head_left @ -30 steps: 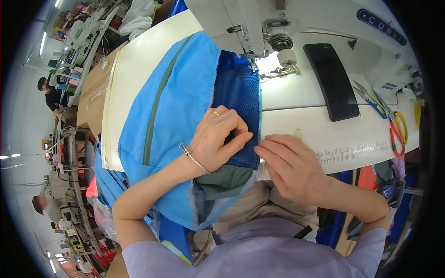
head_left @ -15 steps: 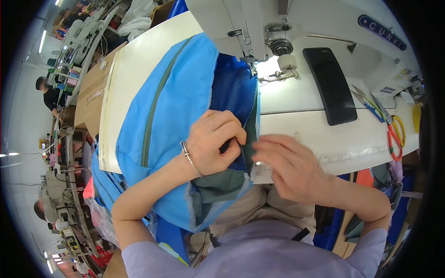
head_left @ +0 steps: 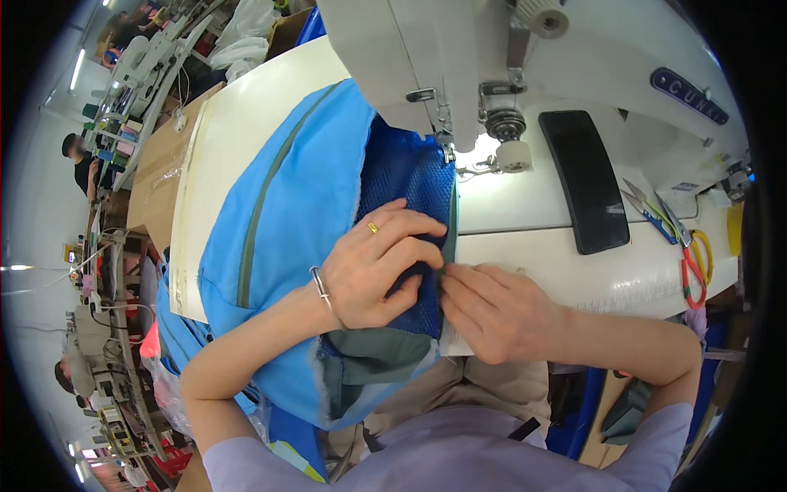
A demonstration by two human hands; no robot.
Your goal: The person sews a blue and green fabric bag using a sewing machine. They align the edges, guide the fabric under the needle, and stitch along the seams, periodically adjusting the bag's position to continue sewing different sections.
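Observation:
A light blue fabric bag piece (head_left: 270,246) with a dark green strip lies across the table and over my lap, its dark blue mesh lining (head_left: 406,176) exposed. The right edge of the fabric runs up under the needle area (head_left: 448,152) of a white sewing machine (head_left: 393,49). My left hand (head_left: 381,266), with a ring and a bangle, rests on the mesh, fingers bent and closed at the edge. Against the same edge from the right, my right hand (head_left: 504,312) pinches the fabric between thumb and fingers. Dark green fabric (head_left: 377,357) folds over below my left hand.
A black phone (head_left: 584,180) lies on the machine bed. Right of it are scissors with red and yellow handles (head_left: 695,266) and a small blue-handled snipping tool (head_left: 652,215). A cardboard box (head_left: 156,184) stands left of the white table (head_left: 221,131). Other people and machines are farther left.
My right hand has come in to the fabric edge and closed on it. My left hand's fingers have shifted along that edge. The view has tilted slightly, so the machine sits lower.

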